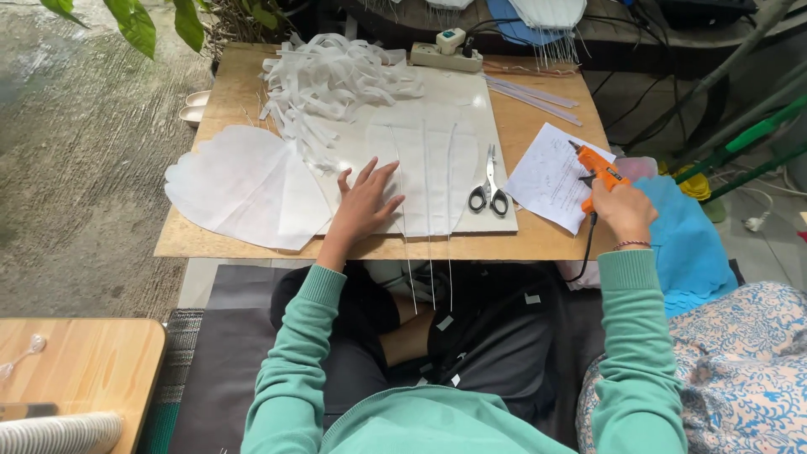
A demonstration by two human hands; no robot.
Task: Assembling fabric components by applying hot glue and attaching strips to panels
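Note:
My left hand (363, 206) lies flat, fingers spread, on the left edge of a white petal-shaped fabric piece (429, 172) that rests on a white board (471, 92). Three thin wires (427, 252) run down the fabric and overhang the table's front edge. My right hand (624, 210) grips an orange hot glue gun (598, 168), its nozzle pointing up and left over a sheet of paper (546, 178). Black-handled scissors (488, 187) lie between the fabric and the paper.
A low wooden table (538, 240) carries a pile of white strips (332, 80), more white petal pieces (244, 187) at the left and a power strip (445, 52) at the back. Blue fabric (685, 240) lies at the right, a second wooden table (84, 357) at lower left.

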